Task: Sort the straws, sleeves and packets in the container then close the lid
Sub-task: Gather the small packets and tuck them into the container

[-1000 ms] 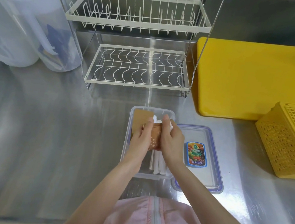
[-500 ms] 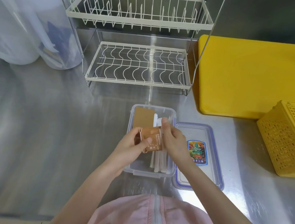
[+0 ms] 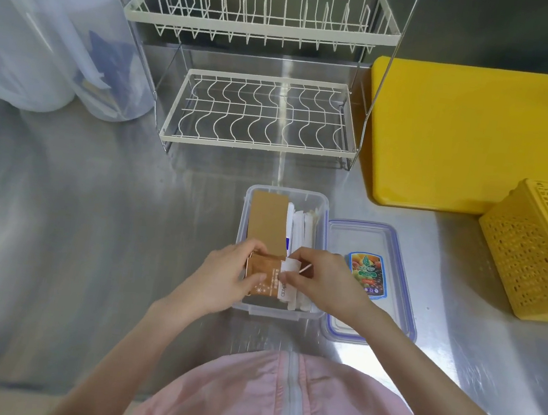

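1. A steel counter (image 3: 91, 219) ran under everything, with a clear plastic container (image 3: 324, 213) standing near its front edge; every place below is given from that container.
2. Behind the container stood a white wire dish rack (image 3: 260, 112). Behind it and to the right lay a yellow cutting board (image 3: 481, 139), and further right sat a yellow basket (image 3: 536, 253). Far off to the back left were pale plastic tubs (image 3: 44, 41).
3. The lid (image 3: 365, 239) lay flat on the counter, touching or just beside the container's right wall, its fruit sticker facing up. It was not yet on.
4. Inside the container, a plain brown cardboard sleeve (image 3: 269, 220) lay along the left side, and white wrapped straws (image 3: 303, 228) lay lengthwise along the right side.
5. The left hand (image 3: 222, 277) was over the container's near end, its fingers and thumb curled round a stack of brown packets (image 3: 265, 280), holding it at the left edge.
6. The right hand (image 3: 322, 282) was at the same near end, thumb and fingers pinching a small white packet (image 3: 291, 266) just right of the brown ones. A thin stick poked out beside its fingers; I cannot tell what it was.
7. As a judgement, the sorting looked well along: sleeve and straws seemed to have their places, and the packets were being squared up at the near end.
8. Left to do, it seemed: seat the packets, let go, then bring the lid over and snap it shut.
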### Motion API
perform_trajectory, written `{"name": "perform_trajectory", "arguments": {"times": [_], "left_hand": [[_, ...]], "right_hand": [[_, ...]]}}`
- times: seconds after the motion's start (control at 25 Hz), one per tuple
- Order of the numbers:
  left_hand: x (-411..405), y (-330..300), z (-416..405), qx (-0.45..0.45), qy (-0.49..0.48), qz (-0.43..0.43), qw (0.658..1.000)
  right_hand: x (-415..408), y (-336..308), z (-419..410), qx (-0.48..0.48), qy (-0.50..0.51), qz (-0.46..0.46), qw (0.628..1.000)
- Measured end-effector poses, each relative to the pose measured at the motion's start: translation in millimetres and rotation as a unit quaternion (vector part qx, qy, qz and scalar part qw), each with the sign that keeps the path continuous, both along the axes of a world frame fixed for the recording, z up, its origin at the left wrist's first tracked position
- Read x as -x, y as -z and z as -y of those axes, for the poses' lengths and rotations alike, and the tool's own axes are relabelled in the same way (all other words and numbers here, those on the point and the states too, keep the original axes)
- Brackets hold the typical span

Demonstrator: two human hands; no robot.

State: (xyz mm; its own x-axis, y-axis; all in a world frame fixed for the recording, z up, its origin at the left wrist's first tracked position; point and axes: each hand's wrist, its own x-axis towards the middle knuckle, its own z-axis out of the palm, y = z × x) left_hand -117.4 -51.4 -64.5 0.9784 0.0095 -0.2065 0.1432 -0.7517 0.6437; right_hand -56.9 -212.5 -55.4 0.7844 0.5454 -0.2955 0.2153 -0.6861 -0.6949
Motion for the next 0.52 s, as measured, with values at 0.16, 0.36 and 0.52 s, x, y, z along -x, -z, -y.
{"name": "perform_trajectory", "arguments": {"times": [0.16,0.36,0.52], "left_hand": [[6.3,10.2,0.0,-0.175,0.038,0.031,0.983],[7.0,17.4,-1.2,-0.243,0.063,0.037,0.967],[1.0,17.7,0.9,-0.322,0.116,-0.005,0.940]], "right_hand": [[2.9,9.4,-10.0,0.033,-0.016,-0.046,0.998],[1.6,19.8,-19.8,0.094,-0.040,-0.069,0.992],[2.1,32.5,-26.0,0.158,-0.062,-0.027,0.985]]}}
